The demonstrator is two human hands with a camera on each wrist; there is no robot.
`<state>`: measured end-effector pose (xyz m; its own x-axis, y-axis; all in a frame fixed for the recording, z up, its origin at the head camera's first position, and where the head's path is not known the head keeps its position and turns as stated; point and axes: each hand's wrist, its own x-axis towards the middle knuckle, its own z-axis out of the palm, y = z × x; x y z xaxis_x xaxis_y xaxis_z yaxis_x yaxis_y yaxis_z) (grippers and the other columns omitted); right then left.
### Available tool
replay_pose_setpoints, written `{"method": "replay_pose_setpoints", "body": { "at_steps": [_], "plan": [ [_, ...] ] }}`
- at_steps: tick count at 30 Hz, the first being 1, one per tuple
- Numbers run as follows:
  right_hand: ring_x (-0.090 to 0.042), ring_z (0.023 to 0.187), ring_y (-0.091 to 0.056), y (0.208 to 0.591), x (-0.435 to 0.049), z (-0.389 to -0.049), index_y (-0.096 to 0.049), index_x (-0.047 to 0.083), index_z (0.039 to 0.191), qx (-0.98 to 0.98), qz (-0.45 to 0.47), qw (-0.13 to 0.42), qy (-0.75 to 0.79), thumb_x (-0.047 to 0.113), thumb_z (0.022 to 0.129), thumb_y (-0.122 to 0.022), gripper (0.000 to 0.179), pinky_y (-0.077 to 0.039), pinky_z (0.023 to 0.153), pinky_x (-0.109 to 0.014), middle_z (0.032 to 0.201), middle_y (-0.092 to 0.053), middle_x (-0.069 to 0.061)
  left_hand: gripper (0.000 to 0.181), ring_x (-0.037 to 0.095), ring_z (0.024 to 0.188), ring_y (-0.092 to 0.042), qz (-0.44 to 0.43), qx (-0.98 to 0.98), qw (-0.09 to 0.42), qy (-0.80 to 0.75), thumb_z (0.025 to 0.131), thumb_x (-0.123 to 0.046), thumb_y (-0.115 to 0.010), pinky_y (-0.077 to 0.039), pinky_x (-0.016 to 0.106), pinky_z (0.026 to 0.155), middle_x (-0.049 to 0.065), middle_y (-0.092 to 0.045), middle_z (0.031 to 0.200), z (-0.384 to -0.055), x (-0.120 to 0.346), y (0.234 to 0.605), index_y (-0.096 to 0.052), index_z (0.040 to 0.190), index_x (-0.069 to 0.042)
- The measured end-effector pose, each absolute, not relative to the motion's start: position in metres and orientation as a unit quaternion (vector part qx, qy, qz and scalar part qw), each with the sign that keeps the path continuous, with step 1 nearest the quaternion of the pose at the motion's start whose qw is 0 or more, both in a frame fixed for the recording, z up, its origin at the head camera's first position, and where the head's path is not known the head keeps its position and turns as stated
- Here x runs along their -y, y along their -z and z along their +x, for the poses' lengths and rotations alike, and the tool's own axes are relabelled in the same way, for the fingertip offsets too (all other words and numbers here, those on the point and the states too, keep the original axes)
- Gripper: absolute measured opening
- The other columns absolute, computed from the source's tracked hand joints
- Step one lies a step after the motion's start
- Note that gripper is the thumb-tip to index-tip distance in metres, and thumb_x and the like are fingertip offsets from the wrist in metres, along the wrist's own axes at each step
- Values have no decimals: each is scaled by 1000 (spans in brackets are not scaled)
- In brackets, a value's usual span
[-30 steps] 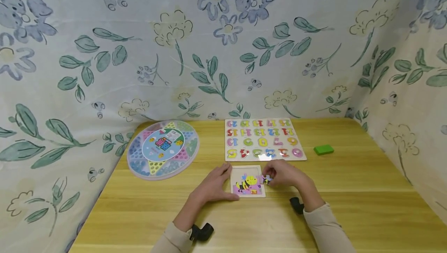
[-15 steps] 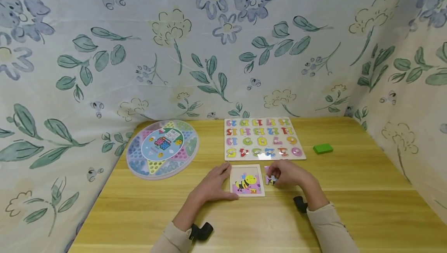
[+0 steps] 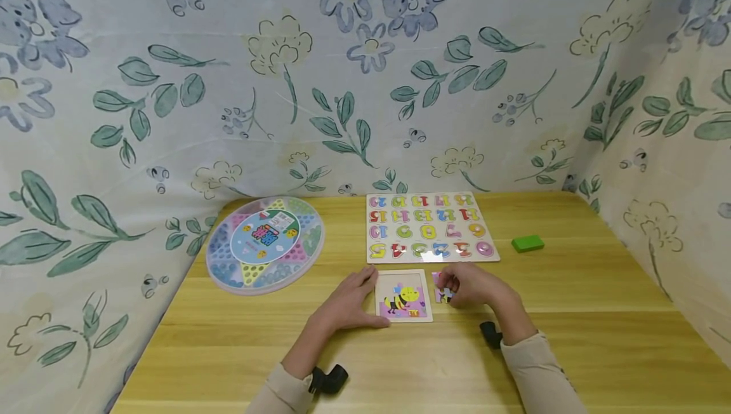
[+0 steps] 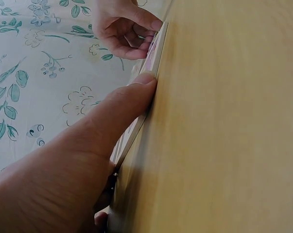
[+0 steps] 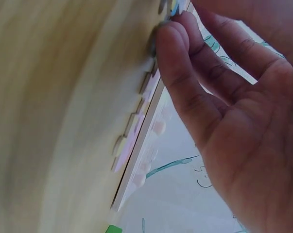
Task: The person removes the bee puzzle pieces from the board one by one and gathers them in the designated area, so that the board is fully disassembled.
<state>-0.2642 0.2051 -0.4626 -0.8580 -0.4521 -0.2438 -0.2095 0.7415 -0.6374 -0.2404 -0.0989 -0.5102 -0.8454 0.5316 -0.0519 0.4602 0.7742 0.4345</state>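
Note:
In the head view a small square jigsaw tray [image 3: 428, 320] with a yellow-and-black bee picture lies on the table, its upper part bare wood. My left hand [image 3: 349, 303] holds it at the left side, fingers at the far corner and thumb [image 4: 145, 78] on the near edge. To the right of the tray, my right hand [image 3: 469, 285] pinches a jigsaw piece [image 3: 445, 294] among loose purple pieces. The right wrist view shows the bent fingertips [image 5: 173, 41] low at the table, above purple pieces [image 5: 129, 141] lying flat. The fingers partly hide the held piece.
A number puzzle board [image 3: 381, 222] lies behind the tray. A round Chinese checkers set [image 3: 265, 246] is at the back left, and a green block [image 3: 528, 244] at the right. Flower-patterned cloth [image 3: 354, 115] hangs along the table's back edge.
My right hand has drawn back rightward from the tray's right edge with the piece, uncovering loose purple pieces beside it. Over the last half second it barely moves. The left hand stays put.

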Motion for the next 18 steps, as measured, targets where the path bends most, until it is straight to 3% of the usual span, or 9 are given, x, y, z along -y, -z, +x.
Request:
{"method": "replay_pose_setpoints", "body": {
  "at_steps": [18],
  "plan": [
    [-17, 78, -50, 464, -206, -265, -65, 6, 91, -912, -194, 189, 309, -10, 69, -73, 29, -46, 66, -25, 84, -59, -5, 112, 24, 152, -17, 267, -938, 83, -204, 74, -69, -70, -21, 44, 123, 7, -17, 164, -240, 100, 511, -21, 155, -7]
  ]
}}
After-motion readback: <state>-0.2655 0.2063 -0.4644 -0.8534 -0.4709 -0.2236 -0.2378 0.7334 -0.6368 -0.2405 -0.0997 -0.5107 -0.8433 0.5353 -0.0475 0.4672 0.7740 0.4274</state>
